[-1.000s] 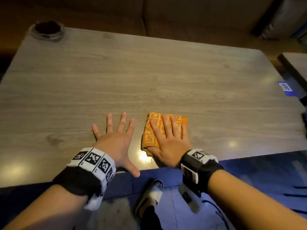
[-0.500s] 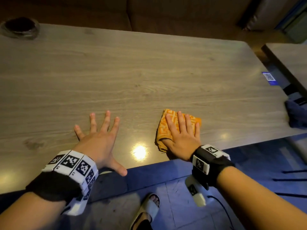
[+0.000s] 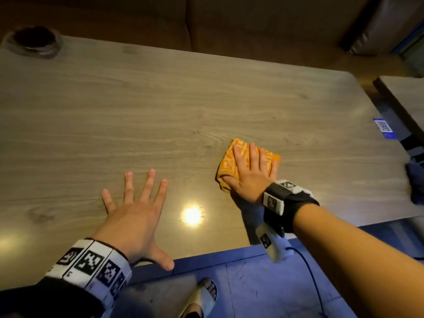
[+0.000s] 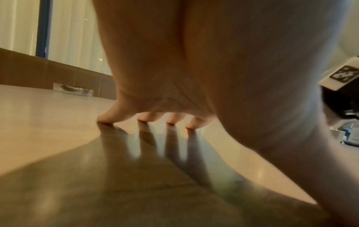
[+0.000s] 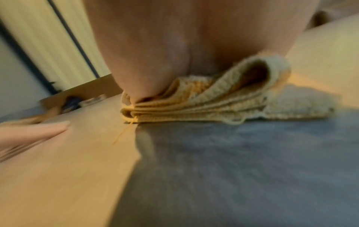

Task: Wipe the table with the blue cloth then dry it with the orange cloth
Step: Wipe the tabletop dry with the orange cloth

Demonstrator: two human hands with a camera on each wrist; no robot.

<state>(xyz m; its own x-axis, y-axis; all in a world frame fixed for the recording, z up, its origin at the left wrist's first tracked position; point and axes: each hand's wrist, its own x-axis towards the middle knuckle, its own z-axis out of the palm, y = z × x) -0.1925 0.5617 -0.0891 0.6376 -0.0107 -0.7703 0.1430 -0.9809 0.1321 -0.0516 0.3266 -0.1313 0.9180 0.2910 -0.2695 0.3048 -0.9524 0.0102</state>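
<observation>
Head view, from where one stands: both hands are down on the table (image 3: 160,99). The right hand (image 3: 250,177) lies flat on the orange cloth (image 3: 228,161), fingers straight and close together, pressing it to the wood; nothing is curled round it. The cloth is folded into a small pad, right of the table's middle and toward the near edge.

The left hand (image 3: 135,216) is well apart from it, to the left, fingers spread wide and holding nothing. From the left wrist its fingertips (image 4: 104,119) touch the tabletop while the palm stands clear of it.

The right wrist camera (a blurred picture) shows the cloth's folded layers (image 5: 204,107) under the heel of the hand (image 5: 174,46), with a loose thread trailing from one corner.

At the table's right edge sits the blue cloth (image 3: 416,182), dark and smeared. A blue sticker (image 3: 382,128) lies near it, and a glass dish (image 3: 34,42) stands at the far left corner.
</observation>
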